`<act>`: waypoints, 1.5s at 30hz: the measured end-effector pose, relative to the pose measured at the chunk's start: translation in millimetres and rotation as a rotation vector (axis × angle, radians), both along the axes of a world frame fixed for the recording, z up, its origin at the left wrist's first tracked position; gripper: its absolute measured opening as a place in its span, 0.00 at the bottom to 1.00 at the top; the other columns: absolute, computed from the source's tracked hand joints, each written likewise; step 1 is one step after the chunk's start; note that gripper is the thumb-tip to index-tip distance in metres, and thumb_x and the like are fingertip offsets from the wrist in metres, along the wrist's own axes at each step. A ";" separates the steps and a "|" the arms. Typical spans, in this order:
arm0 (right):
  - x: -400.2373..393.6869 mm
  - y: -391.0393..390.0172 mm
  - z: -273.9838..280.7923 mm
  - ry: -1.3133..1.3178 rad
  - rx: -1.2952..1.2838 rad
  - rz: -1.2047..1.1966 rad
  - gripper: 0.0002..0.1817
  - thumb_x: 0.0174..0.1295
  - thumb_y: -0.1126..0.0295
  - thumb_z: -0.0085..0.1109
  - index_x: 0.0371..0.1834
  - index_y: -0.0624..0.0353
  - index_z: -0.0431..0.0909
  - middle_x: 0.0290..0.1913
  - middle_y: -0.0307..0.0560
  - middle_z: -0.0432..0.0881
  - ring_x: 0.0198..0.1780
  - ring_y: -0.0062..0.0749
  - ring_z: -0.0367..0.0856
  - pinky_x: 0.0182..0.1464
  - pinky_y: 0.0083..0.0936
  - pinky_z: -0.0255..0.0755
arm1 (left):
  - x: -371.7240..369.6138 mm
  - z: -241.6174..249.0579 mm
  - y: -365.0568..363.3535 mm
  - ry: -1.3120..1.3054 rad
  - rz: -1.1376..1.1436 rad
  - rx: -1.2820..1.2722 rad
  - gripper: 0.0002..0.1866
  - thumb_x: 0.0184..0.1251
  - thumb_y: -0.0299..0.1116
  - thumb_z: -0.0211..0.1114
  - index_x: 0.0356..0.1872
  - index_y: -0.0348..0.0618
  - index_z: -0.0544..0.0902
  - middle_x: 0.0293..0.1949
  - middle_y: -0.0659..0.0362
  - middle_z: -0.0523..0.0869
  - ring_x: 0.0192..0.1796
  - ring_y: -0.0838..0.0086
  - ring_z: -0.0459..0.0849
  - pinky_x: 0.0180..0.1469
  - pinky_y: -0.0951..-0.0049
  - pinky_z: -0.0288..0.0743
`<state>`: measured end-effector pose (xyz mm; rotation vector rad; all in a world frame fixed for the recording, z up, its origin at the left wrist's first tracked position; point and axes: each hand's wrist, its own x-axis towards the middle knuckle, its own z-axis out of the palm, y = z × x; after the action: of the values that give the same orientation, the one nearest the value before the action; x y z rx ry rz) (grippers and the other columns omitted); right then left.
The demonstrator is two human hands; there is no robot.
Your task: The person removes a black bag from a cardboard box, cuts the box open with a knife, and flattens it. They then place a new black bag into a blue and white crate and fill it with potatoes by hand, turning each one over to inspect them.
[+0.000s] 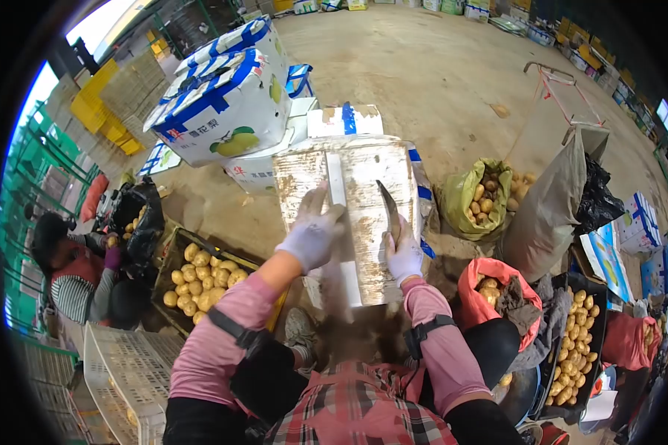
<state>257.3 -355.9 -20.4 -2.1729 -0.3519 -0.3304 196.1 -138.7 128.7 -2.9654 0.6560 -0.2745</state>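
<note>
- Pointing away from the body and leaning slightly left, a narrow, dark, slightly curved knife (387, 202) has its tip at the far end and its long axis roughly along the white box beneath.
- A long, flat, pale strip (336, 174) runs nearly the same way, from the far part of the box top toward its near edge; it lies left of the knife and apart from it.
- The right hand (403, 251), in a thin whitish glove, has its fingers curled round the knife's near end, with the blade reaching out beyond thumb and forefinger.
- The left hand (312, 231), gloved alike, is over the strip's left side, its fingers reaching forward and slightly bent; whether they pinch the strip or only rest on it, I cannot tell. A brownish blur just below this hand is too smeared to make out.
- The work surface is a white, brown-stained box (367, 259) directly in front of the body.
- Around it spreads a tan, dusty floor (416, 74). Left stand a white pear-printed carton edged in blue tape (215, 115) and a dark crate holding yellow potatoes (200, 285); further left is a person in striped sleeves (74, 297).
- Right are a yellow-green sack (456, 200) and a red sack (469, 285), both holding potatoes.
</note>
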 end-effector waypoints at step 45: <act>25.0 -33.0 242.5 -0.264 -1.041 0.513 0.19 0.66 0.51 0.56 0.35 0.56 0.85 0.33 0.53 0.86 0.42 0.50 0.85 0.47 0.43 0.76 | -65.4 -90.6 -91.3 0.286 0.631 -1.283 0.22 0.66 0.43 0.65 0.50 0.34 0.81 0.45 0.35 0.84 0.49 0.42 0.82 0.54 0.54 0.73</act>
<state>282.3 -388.8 222.1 -2.8902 -1.4565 -0.1382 130.8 -230.0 38.1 -4.1837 -0.8430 -0.2682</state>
